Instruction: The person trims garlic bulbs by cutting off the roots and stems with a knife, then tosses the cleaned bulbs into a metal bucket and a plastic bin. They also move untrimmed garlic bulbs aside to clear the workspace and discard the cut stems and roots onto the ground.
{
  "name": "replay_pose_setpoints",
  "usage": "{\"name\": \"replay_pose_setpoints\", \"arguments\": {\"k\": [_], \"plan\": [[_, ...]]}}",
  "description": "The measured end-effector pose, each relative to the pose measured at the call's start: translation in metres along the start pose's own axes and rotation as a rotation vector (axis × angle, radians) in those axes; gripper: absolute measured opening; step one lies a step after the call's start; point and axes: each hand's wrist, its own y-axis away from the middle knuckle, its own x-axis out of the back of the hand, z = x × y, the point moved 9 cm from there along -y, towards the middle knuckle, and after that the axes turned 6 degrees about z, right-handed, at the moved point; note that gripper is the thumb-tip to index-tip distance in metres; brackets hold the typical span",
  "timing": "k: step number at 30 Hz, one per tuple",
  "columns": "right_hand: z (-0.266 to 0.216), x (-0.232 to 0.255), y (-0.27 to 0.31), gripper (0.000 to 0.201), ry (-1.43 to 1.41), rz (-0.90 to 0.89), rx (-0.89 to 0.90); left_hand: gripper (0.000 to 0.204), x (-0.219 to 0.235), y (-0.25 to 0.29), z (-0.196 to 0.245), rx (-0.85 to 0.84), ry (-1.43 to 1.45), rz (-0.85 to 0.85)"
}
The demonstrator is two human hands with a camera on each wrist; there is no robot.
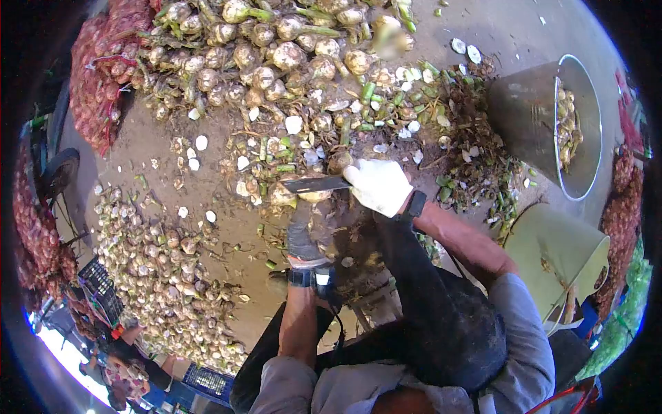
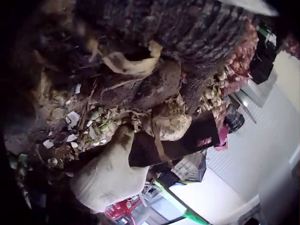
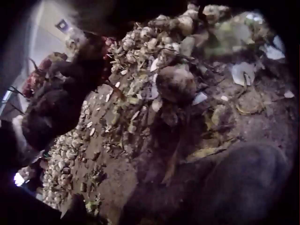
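Observation:
My right hand (image 1: pixel 380 188), in a white glove, grips a knife (image 1: pixel 316 184) whose dark blade points left across a bulb (image 1: pixel 314 196). Below the blade, my left hand (image 1: pixel 307 238) in a dark grey glove holds that garlic-like bulb. The left wrist view shows the white glove (image 2: pixel 110 173), the wide blade (image 2: pixel 187 140) and the pale bulb (image 2: pixel 172 125) against it; the dark glove (image 2: pixel 164 28) fills the top. In the right wrist view the dark glove (image 3: pixel 56 108) is at the left, its fingers partly in shadow.
Untrimmed bulbs (image 1: pixel 265 55) are heaped beyond my hands, and a pile of smaller bulbs (image 1: pixel 162 269) lies at the left. Cut stems and peelings (image 1: pixel 476 124) litter the ground. A metal bucket (image 1: pixel 520 103) holding bulbs and a pale green bucket (image 1: pixel 552 252) stand at the right.

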Motion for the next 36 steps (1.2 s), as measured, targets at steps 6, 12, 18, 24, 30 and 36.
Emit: {"name": "replay_pose_setpoints", "arguments": {"k": [6, 12, 18, 24, 30, 36], "plan": [[0.059, 0.005, 0.025, 0.012, 0.054, 0.137, -0.164, 0.049, -0.017, 0.025, 0.012, -0.005, 0.098, -0.225], [-0.028, 0.063, 0.007, 0.015, 0.073, 0.173, 0.076, 0.056, -0.002, 0.008, 0.002, -0.003, 0.162, -0.181], [0.048, 0.022, 0.010, 0.010, 0.193, 0.065, -0.182, 0.054, -0.022, 0.030, 0.020, -0.061, -0.012, -0.090], [0.034, -0.011, 0.025, 0.036, -0.515, 0.110, -0.345, 0.042, -0.015, -0.025, 0.010, -0.460, -0.795, -0.292], [0.031, 0.002, 0.026, 0.030, -0.287, 0.175, -0.339, 0.035, -0.067, 0.016, 0.037, -0.906, -1.599, -0.499], [-0.018, 0.019, 0.026, 0.030, -0.174, 0.120, -0.069, 0.063, -0.054, 0.026, 0.012, 0.005, -0.144, -0.350]]}}
